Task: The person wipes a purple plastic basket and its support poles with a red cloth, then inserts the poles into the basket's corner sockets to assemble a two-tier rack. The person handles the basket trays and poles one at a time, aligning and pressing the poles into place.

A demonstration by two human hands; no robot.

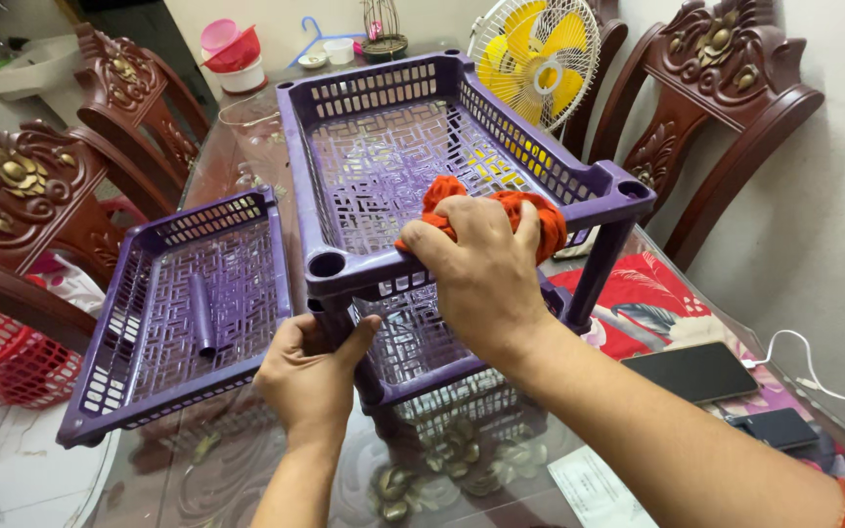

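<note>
A purple plastic rack [383,161] of stacked perforated trays stands on a glass-topped table [246,479]. My right hand [486,279] presses an orange cloth [530,210] onto the near rim of the top tray. My left hand [310,376] grips the rack's near left corner post, below the top tray. A separate purple tray [183,303] lies flat to the left of the rack, with a loose purple tube [202,313] inside it.
Carved dark wooden chairs [726,68] ring the table. A yellow and white fan [537,54] stands behind the rack. Two dark phones [701,372] and a white cable [804,367] lie at the right. Pink and white bowls [232,54] sit at the far end. A red basket [2,362] is at the left.
</note>
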